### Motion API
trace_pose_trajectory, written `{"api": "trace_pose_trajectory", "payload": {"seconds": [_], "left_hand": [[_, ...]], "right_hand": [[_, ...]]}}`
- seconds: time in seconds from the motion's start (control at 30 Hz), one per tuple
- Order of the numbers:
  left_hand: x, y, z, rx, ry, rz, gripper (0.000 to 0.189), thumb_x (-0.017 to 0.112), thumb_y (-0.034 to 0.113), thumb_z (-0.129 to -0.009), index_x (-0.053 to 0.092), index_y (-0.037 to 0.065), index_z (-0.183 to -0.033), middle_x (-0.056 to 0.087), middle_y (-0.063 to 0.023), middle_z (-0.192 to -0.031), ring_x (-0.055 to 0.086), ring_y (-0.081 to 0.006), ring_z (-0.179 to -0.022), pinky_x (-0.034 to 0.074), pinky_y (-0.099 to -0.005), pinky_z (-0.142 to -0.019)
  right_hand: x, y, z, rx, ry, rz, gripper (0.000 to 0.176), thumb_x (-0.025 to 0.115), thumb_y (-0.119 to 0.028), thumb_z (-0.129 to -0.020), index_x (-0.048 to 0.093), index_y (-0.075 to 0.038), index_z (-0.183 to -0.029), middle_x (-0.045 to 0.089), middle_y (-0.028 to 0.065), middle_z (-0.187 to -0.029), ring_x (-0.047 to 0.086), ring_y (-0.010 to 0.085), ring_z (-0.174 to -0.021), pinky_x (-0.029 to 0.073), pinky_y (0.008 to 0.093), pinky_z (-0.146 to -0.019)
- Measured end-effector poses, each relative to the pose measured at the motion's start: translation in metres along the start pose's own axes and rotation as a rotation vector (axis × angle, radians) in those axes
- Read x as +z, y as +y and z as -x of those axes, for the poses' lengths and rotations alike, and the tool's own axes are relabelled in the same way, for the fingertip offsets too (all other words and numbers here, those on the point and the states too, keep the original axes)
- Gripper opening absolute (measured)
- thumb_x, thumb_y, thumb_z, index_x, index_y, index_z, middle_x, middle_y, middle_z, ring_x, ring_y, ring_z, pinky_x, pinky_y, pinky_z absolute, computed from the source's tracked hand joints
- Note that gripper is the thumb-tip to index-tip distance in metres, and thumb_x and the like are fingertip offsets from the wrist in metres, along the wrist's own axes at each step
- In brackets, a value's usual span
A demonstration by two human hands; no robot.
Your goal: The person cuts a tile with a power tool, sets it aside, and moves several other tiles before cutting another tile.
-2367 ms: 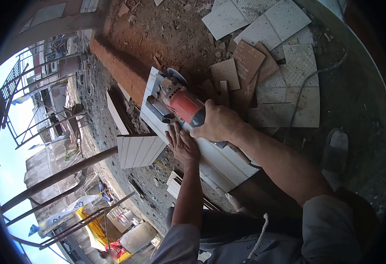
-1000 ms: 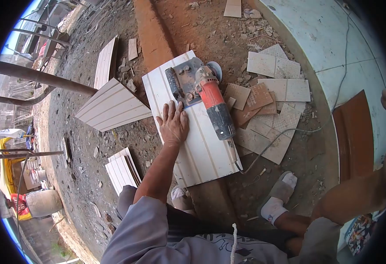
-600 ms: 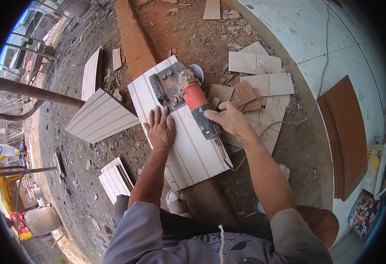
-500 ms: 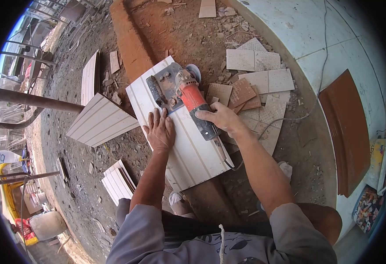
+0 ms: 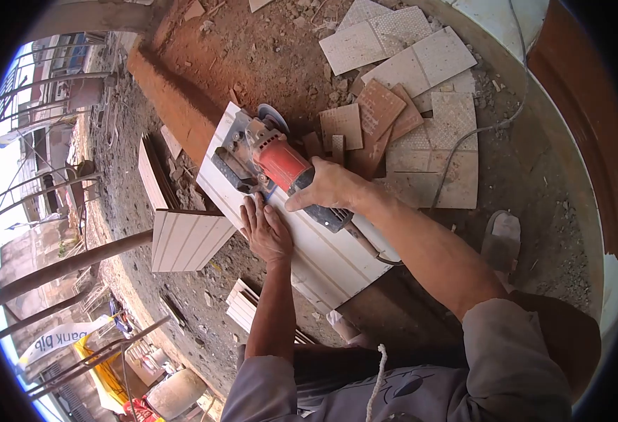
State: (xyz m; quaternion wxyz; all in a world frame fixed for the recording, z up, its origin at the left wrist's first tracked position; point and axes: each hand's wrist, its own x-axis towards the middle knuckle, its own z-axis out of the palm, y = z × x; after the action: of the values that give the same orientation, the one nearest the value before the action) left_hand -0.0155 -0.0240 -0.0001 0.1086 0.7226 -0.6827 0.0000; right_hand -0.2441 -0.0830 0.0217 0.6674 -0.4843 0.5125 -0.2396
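Note:
My right hand (image 5: 326, 186) is wrapped round the black rear body of a red power tool (image 5: 281, 162) with a round disc at its front end. The tool rests on a metal base plate over a striped white board (image 5: 337, 253). My left hand (image 5: 267, 228) lies on the board beside the base plate, fingers spread, fingertips near the plate's lower edge. The disc (image 5: 272, 118) shows past the board's upper right edge. Part of the base plate is hidden under the tool.
Tile pieces (image 5: 421, 63) and brown tiles (image 5: 379, 109) lie to the right. A cable (image 5: 457, 144) runs across them. More striped boards (image 5: 189, 239) lean at the left near a metal pole (image 5: 70, 271). A brown stack (image 5: 580, 105) stands at the far right.
The view has turned and shifted, so the surroundings appear rotated. Both hands keep their places on the tool and the board, with the tool at about the same spot on the board.

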Motion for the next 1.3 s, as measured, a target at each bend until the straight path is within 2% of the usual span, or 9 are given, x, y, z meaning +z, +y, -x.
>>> {"api": "trace_pose_trajectory", "payload": {"seconds": [0.3,0.67,0.87,0.97,1.03,1.07,1.13,1.17,1.3], "left_hand": [[0.001,-0.001,-0.003,0.07,0.0,0.058,0.049,0.035,0.033,-0.103,0.053,0.003,-0.138,0.046,-0.0216,-0.145,0.036,-0.0391,-0.139,0.025,-0.0459,-0.117],[0.003,-0.008,-0.003,0.053,-0.034,0.027,0.051,0.034,0.036,-0.104,0.052,0.004,-0.139,0.045,-0.0209,-0.147,0.036,-0.0375,-0.14,0.027,-0.0457,-0.116],[0.003,-0.008,-0.002,0.044,-0.074,0.035,0.056,0.03,0.042,-0.104,0.051,0.005,-0.14,0.044,-0.0159,-0.149,0.035,-0.0364,-0.141,0.025,-0.0479,-0.116],[0.0,0.013,0.001,-0.134,-0.083,-0.096,0.065,0.026,0.05,-0.102,0.043,0.005,-0.146,0.041,-0.0125,-0.152,0.032,-0.0353,-0.143,0.021,-0.0513,-0.116],[-0.001,0.018,0.005,-0.39,-0.02,-0.239,0.073,0.023,0.056,-0.101,0.034,0.002,-0.149,0.042,-0.0155,-0.151,0.032,-0.0352,-0.142,0.02,-0.0552,-0.114],[-0.003,0.018,0.007,-0.388,-0.017,-0.241,0.073,0.023,0.056,-0.101,0.034,0.002,-0.149,0.042,-0.0155,-0.151,0.032,-0.0352,-0.142,0.02,-0.0552,-0.114],[-0.001,0.013,0.009,-0.591,-0.007,-0.131,0.075,0.023,0.057,-0.1,0.032,0.0,-0.148,0.043,-0.0225,-0.146,0.037,-0.0376,-0.138,0.025,-0.0531,-0.112],[0.008,-0.013,0.017,-0.498,0.048,-0.149,0.076,0.022,0.059,-0.1,0.037,-0.002,-0.143,0.045,-0.0304,-0.14,0.045,-0.0418,-0.13,0.035,-0.0515,-0.106],[-0.009,0.018,0.065,-0.72,-0.021,-0.041,0.078,0.024,0.062,-0.099,0.043,-0.003,-0.136,0.05,-0.0343,-0.132,0.053,-0.0468,-0.118,0.043,-0.0515,-0.097]], "right_hand": [[-0.009,-0.017,0.012,0.127,-0.052,-0.04,0.088,0.077,-0.04,-0.063,0.046,0.016,-0.124,0.063,0.0346,-0.112,0.065,0.0392,-0.106,0.052,0.0367,-0.092],[-0.006,-0.013,0.011,0.133,-0.076,-0.008,0.082,0.074,-0.041,-0.066,0.047,0.014,-0.121,0.065,0.034,-0.106,0.067,0.0394,-0.102,0.054,0.0371,-0.09],[-0.007,-0.013,0.013,0.141,-0.073,-0.012,0.083,0.074,-0.042,-0.065,0.047,0.014,-0.121,0.066,0.0325,-0.104,0.068,0.0394,-0.1,0.054,0.0383,-0.089],[-0.003,-0.011,0.012,0.137,-0.038,-0.006,0.082,0.073,-0.04,-0.065,0.047,0.013,-0.121,0.066,0.0319,-0.104,0.068,0.0394,-0.099,0.055,0.0391,-0.089],[-0.002,-0.012,0.014,0.134,-0.03,-0.005,0.08,0.072,-0.039,-0.065,0.047,0.012,-0.122,0.066,0.0321,-0.104,0.068,0.0395,-0.099,0.055,0.0392,-0.088],[-0.002,-0.013,0.016,0.128,-0.016,-0.003,0.079,0.072,-0.037,-0.066,0.047,0.012,-0.122,0.066,0.0322,-0.104,0.068,0.0395,-0.098,0.055,0.0394,-0.088],[-0.002,-0.012,0.016,0.128,-0.008,-0.001,0.079,0.072,-0.036,-0.066,0.047,0.011,-0.123,0.066,0.0319,-0.104,0.068,0.0394,-0.098,0.055,0.0395,-0.088],[0.0,-0.012,0.017,0.134,-0.008,-0.004,0.078,0.072,-0.035,-0.066,0.046,0.011,-0.123,0.066,0.0316,-0.105,0.068,0.0393,-0.098,0.055,0.0395,-0.088],[-0.003,-0.013,0.02,0.148,-0.013,-0.01,0.079,0.073,-0.034,-0.065,0.046,0.011,-0.124,0.066,0.0308,-0.105,0.068,0.0389,-0.099,0.055,0.0398,-0.088]]}}
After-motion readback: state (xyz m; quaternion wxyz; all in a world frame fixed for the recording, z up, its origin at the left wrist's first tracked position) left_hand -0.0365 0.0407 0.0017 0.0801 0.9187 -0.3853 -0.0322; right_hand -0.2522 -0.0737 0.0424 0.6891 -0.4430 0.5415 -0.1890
